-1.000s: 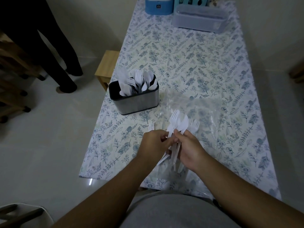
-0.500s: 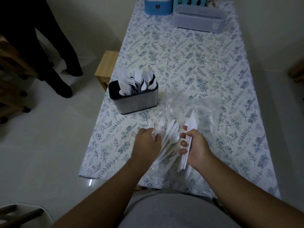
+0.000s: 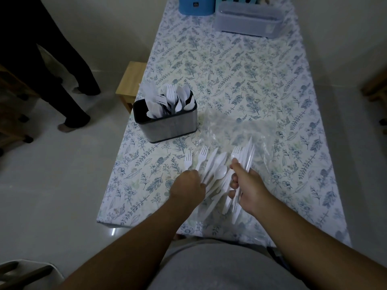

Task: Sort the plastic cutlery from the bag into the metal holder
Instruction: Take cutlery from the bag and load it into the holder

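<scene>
Partly done: metal holder (image 3: 165,122) on the table (image 3: 240,80) already stocked; loose cutlery (image 3: 215,174) beside the bag (image 3: 230,130) left; right hand (image 3: 249,185) fingers clamped on a bundle (image 3: 245,160), left hand (image 3: 187,186) seemingly curled on handles

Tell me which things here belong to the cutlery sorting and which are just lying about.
Job: metal holder, clear bag, loose cutlery, bundle gripped by right hand, left hand.
Idle: blue container, clear box, wooden stool.
</scene>
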`<state>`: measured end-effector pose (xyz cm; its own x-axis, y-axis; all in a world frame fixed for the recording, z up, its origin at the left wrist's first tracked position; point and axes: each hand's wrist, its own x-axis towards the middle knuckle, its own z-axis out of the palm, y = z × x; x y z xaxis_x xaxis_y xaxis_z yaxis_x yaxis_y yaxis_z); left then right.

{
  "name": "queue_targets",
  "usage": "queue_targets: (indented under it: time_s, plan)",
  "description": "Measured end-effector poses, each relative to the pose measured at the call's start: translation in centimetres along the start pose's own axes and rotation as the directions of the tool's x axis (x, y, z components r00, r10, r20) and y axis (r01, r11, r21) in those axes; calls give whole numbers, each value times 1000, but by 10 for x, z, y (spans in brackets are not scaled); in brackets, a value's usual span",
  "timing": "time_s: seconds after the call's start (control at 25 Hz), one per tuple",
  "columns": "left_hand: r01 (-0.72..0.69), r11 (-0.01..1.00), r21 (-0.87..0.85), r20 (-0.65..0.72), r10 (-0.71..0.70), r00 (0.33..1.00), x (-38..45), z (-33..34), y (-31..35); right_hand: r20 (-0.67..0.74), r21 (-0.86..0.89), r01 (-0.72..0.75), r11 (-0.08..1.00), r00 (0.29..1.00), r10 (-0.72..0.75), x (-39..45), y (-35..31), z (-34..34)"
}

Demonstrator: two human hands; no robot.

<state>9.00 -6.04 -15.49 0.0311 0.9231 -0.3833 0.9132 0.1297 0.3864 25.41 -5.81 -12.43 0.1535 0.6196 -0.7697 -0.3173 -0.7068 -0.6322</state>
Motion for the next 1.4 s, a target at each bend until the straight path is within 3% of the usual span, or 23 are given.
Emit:
queue_targets:
  time_s: [0.36,0.64,0.96,1.08,1.24,1.4]
  plan:
    - [38,998,42,119,-43,992,12,-10,11,45,-6,-40,999,998,40,3,8,-10]
    - [-12,997,79,152,0,988,16,-12,13,46,7,-38,999,998,37,1,11,-7]
    - [104,974,-200,80,-90,993,10,-19,2,84,97,1,995,996,-9,5,18,-2]
    - [15,968,-249,69,2,998,0,-26,18,110,64,19,998,994,-26,5,19,0]
    - [-269,949,-162,93,287,954,-9,-34,42,163,138,-3,990,986,-20,3,12,4]
    - [-152,951,-271,-3,157,988,-9,-31,23,23,249,-26,968,1000,21,9,1,-13]
